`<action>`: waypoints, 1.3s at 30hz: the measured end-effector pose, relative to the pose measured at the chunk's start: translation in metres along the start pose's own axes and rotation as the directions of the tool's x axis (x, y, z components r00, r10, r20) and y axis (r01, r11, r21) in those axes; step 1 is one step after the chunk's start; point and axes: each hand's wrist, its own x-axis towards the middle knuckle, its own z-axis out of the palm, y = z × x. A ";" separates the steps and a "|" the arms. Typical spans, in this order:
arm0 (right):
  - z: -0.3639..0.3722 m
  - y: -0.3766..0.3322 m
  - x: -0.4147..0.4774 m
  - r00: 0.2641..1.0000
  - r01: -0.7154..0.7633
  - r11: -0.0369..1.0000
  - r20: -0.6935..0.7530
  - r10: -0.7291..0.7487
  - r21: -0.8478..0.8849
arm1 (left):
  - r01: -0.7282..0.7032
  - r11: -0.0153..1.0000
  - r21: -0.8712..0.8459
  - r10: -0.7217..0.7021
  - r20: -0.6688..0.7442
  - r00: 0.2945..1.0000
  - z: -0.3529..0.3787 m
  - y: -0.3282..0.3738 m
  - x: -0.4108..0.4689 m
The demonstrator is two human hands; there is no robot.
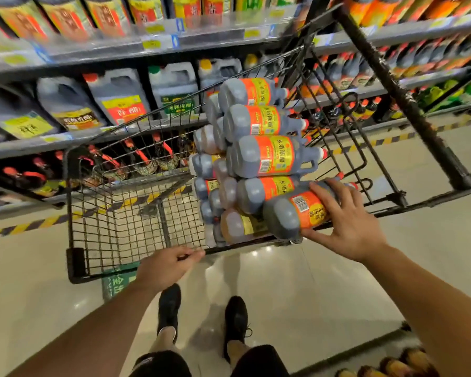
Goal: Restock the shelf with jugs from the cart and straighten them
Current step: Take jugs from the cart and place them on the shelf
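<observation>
A black wire cart (pixel 98 213) stands in the aisle before me. Its right half holds several dark jugs with orange and yellow labels, stacked on their sides (pixel 267 156). My right hand (pixel 346 224) grips the nearest jug (pixel 291 213) at the cart's near right corner, fingers over its top and thumb under it. My left hand (pixel 166 265) holds the cart's near rim with curled fingers. The shelf (pixel 74 137) beyond the cart carries large grey jugs (pixel 120 96) standing upright.
The cart's left half shows bare wire mesh. Lower shelves hold dark bottles with red caps (pixel 136 159). A yellow and black striped strip (pixel 38 223) runs along the floor by the shelf base. My shoes (pixel 172 308) stand on glossy floor. More bottles (pixel 386 365) sit at bottom right.
</observation>
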 end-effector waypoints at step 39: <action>0.068 -0.175 -0.033 0.994 -0.052 0.993 -0.088 0.062 0.110 | 0.018 0.996 0.083 0.005 -0.264 0.964 -0.043 -0.182 -0.031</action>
